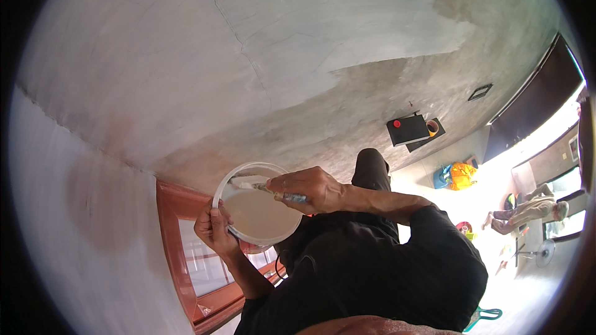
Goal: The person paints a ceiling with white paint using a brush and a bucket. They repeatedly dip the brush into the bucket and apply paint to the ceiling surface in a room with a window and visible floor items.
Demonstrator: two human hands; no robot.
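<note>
My left hand (214, 226) grips the rim of a round white bucket (297, 217) in front of my body. Pale, off-white paint (257, 214) lies inside it. Closed around the handle of a paintbrush (251, 182), my right hand (310, 189) is above the bucket's right side. The brush's bristle end reaches inside the far rim, smeared with the pale paint. Whether the bristles touch the paint is hard to tell. Ahead stands a wall (279, 43) with a lighter coated area and a darker, patchy grey-brown stretch along its lower right.
A red-brown framed window (186, 254) is at lower left. A black box-like fixture (408, 130) bearing a roll of tape (432, 128) is on the wall. Bright bags (459, 175), a standing fan (545, 252) and another person (528, 211) are at right. A crack runs down the wall.
</note>
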